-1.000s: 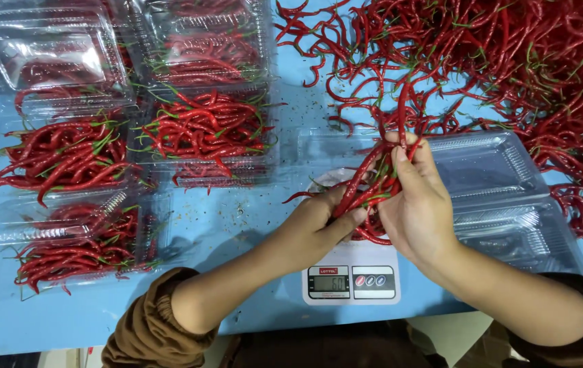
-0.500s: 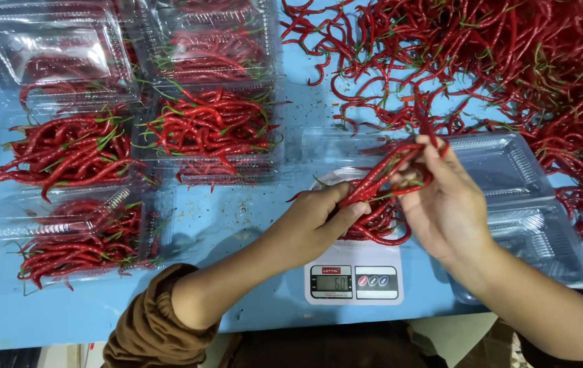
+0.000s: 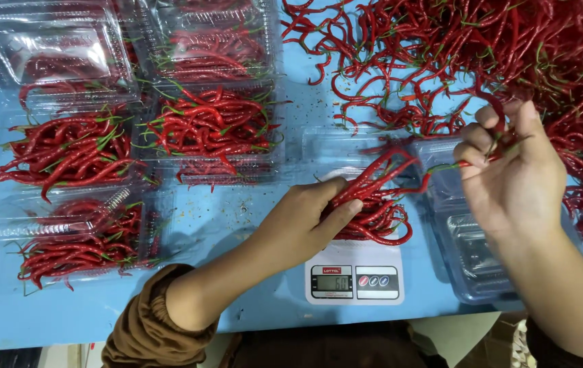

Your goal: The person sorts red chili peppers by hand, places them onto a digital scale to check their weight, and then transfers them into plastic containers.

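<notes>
A person's left hand (image 3: 305, 221) lay at the centre of the frame, fingers closed around a bunch of chillies (image 3: 373, 197) resting on a clear tray atop a white scale (image 3: 354, 272) at lower centre. The right hand (image 3: 513, 174), raised at centre right, pinched a single chilli (image 3: 441, 170) between thumb and fingers, its green stem near the fingertips and its red tip pointing toward the bunch. The scale's small display faced the lower edge of the frame. Just right of the scale, under the right wrist, sat a stack of empty trays (image 3: 475, 259). A loose heap of chillies (image 3: 482, 54) filled the upper right, spreading down the right edge. On the left half, filled packs (image 3: 209, 126) of red chillies with green stems stood in rows, some with lids shut at the upper left, others open at the lower left. All rested on a light blue table (image 3: 53, 307), speckled with small bits near the centre. Brown sleeves (image 3: 148, 327) covered both forearms at the lower edge.
</notes>
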